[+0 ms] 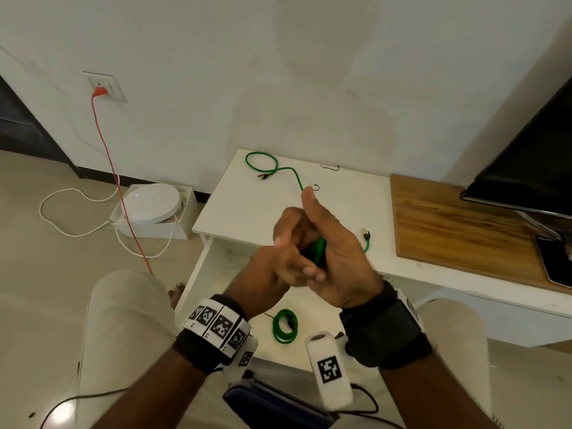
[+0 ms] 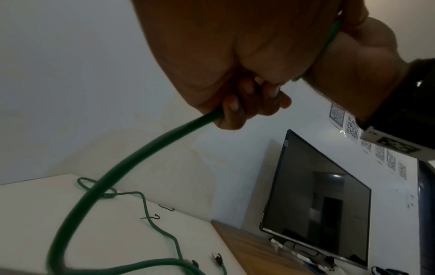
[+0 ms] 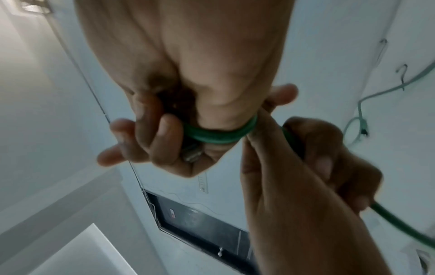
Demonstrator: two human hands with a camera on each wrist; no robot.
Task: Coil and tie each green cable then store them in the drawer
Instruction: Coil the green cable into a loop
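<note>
Loops of green cable [image 3: 216, 136] sit in the curled right grip [image 3: 183, 74], clear only from its wrist; left grip [image 3: 306, 176] grips the strand; head view shows another coil [image 1: 284, 326] in the drawer [image 1: 223, 261]

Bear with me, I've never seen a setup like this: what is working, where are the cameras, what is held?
No machine: a person's bare hands, with one camera on the head and one on each wrist. The head picture looks down; each wrist picture looks along its hand. The left hand and right hand grip a green cable, looped round the right fingers. More green cable and black ties lie on the white table. A coiled cable lies in the open drawer.
</note>
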